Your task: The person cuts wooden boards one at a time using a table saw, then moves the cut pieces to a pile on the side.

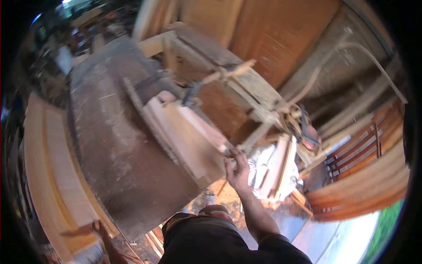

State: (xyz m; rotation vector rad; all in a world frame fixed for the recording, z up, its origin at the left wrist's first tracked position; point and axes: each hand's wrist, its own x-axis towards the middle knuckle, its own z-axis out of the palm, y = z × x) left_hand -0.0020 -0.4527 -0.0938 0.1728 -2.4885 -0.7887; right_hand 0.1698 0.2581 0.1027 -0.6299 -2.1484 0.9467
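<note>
The board (pixel 190 137) lies on the surface (pixel 116 145), its long axis running from just beside the right hand (pixel 238 169) away and to the person's left. The right hand is much the nearer, fingers part-curled at the board's near end, though whether they grip it I cannot tell. The left hand (pixel 99 227) is well apart, by a strip (pixel 79 231) at the panel's (pixel 66 163) near end, its grip too blurred to tell.

Blur obscures the left hand (pixel 98 226) and upper-left clutter (pixel 88 27).
</note>
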